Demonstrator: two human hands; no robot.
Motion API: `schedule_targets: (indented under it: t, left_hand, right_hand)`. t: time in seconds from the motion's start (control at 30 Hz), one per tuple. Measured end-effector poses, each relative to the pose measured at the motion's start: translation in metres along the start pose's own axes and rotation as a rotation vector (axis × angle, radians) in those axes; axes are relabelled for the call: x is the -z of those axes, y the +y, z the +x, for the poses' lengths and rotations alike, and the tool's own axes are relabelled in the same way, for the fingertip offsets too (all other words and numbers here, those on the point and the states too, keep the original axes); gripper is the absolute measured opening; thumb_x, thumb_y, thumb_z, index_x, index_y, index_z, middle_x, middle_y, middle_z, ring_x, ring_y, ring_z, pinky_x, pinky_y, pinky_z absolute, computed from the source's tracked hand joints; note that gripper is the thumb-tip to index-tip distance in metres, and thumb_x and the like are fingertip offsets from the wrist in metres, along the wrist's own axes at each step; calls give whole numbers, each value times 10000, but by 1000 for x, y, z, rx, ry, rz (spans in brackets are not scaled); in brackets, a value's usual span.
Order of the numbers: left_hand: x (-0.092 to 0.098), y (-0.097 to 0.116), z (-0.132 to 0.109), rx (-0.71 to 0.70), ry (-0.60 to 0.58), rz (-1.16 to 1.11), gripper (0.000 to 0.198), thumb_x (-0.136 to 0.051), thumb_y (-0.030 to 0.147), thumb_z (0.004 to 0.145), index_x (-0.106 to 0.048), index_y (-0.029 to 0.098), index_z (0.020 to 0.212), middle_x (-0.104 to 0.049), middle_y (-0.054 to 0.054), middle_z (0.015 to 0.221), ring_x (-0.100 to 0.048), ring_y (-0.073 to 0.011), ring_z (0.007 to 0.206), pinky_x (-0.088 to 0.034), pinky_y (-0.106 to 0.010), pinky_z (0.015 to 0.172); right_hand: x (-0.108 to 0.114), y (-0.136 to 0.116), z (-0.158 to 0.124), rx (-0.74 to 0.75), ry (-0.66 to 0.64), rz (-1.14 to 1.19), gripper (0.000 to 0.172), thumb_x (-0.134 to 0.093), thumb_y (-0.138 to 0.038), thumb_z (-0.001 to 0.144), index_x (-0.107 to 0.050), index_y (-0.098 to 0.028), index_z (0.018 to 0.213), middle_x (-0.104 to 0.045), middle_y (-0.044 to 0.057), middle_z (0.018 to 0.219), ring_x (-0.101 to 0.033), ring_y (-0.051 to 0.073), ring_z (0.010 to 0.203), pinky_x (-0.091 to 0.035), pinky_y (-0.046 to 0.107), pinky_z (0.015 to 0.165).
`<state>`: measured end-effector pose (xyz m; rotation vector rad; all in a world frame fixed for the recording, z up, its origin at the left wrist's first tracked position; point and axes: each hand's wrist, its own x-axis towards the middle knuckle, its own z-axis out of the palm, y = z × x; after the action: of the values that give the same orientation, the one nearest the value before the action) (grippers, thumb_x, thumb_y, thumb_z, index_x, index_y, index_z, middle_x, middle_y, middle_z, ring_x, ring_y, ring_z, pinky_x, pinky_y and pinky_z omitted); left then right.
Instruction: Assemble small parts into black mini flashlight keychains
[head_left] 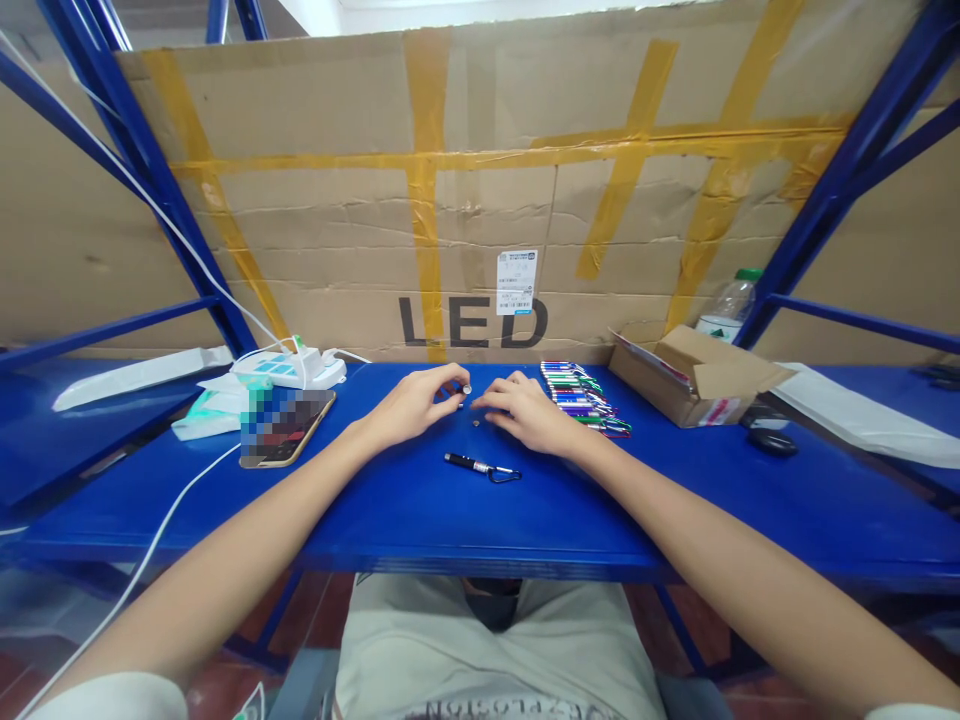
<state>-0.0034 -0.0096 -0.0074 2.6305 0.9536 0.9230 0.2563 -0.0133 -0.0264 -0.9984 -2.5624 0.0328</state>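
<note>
My left hand (415, 407) pinches a small round silvery piece, like a button cell (467, 389), between thumb and fingertips. A tiny dark bit shows by its thumb. Facing it, my right hand (531, 412) hovers low over the blue table with fingers loosely curved and apart, nothing visible in them. Another tiny round piece (475, 423) lies just below its fingertips. Nearer to me lies a black pen-shaped flashlight (469, 463) with a black carabiner clip (505, 475). Right of my right hand, several coloured flashlights with carabiners (577, 398) lie in a row.
On the left are a phone (289, 430), a white power strip (300, 370) and a crumpled packet (214, 408). An open cardboard box (694, 380), a dark computer mouse (772, 442) and a bottle (729, 305) stand right. A taped cardboard wall (337, 240) closes the back.
</note>
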Motion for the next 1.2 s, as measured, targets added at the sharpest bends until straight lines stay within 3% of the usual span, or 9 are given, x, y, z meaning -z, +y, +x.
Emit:
schedule_targets:
  t: [0.1, 0.3, 0.53, 0.67, 0.8, 0.93, 1.07, 1.2]
  left_hand:
    - [0, -2, 0, 4, -12, 7, 171, -600, 341, 1076, -656, 252, 1210, -783, -33, 1171, -753, -202, 1004, -564, -334, 910]
    - [1, -2, 0, 14, -18, -17, 210, -579, 325, 1081, -640, 257, 1270, -781, -45, 1211, -768, -202, 1016, -582, -343, 927]
    - [0, 0, 1, 10, -22, -40, 208, -574, 330, 1082, -644, 257, 1264, -776, -45, 1234, -755, -200, 1027, -571, -340, 926]
    - [0, 0, 1, 33, -26, -2, 203, -584, 365, 1080, -644, 258, 1242, -782, -26, 1134, -735, -197, 963, -551, -332, 892]
    - [1, 1, 1, 43, -31, 53, 233, -584, 396, 1081, -649, 258, 1257, -779, -22, 1095, -698, -188, 881, -524, -321, 841]
    - [1, 1, 0, 40, -60, 69, 241, -594, 400, 1074, -656, 261, 1261, -782, -28, 1141, -681, -182, 851, -504, -309, 815]
    - [-1, 2, -1, 42, -83, 63, 249, -592, 409, 1072, -656, 270, 1269, -783, -25, 1136, -656, -175, 797, -489, -300, 783]
    - [-1, 4, 0, 35, -76, 55, 250, -593, 412, 1070, -661, 261, 1257, -779, -31, 1125, -648, -174, 796, -486, -296, 783]
  right_hand:
    - [-2, -4, 0, 15, -47, 10, 303, -549, -263, 1123, -777, -285, 1322, -740, 107, 1301, -513, 317, 1140, -375, 458, 933]
    - [-4, -11, 2, 34, -77, 17, 217, -586, -203, 1099, -796, -245, 1132, -774, 103, 1182, -532, 303, 1128, -335, 430, 911]
    - [1, -14, 0, -4, -126, 3, 91, -611, -182, 1085, -695, -214, 1070, -748, 88, 1164, -562, 284, 1113, -348, 408, 920]
    - [3, -15, -2, 16, -131, -15, 73, -598, -220, 1094, -641, -224, 1035, -730, 86, 1159, -554, 287, 1077, -349, 392, 873]
    - [2, -5, -2, 19, -57, 25, 61, -615, -249, 1082, -619, -229, 1024, -730, 73, 1097, -563, 275, 1014, -381, 398, 888]
    - [5, 7, 1, 19, 135, 220, 54, -589, -229, 1069, -637, -236, 1090, -734, 63, 1094, -611, 256, 1023, -446, 388, 926]
    - [11, 4, 2, -16, 294, 304, 80, -594, -239, 1052, -665, -247, 1086, -758, 51, 1089, -637, 251, 1009, -472, 386, 921]
    - [12, -3, 4, -36, 338, 388, 56, -625, -258, 1030, -675, -246, 1052, -764, 43, 1056, -646, 247, 999, -489, 379, 896]
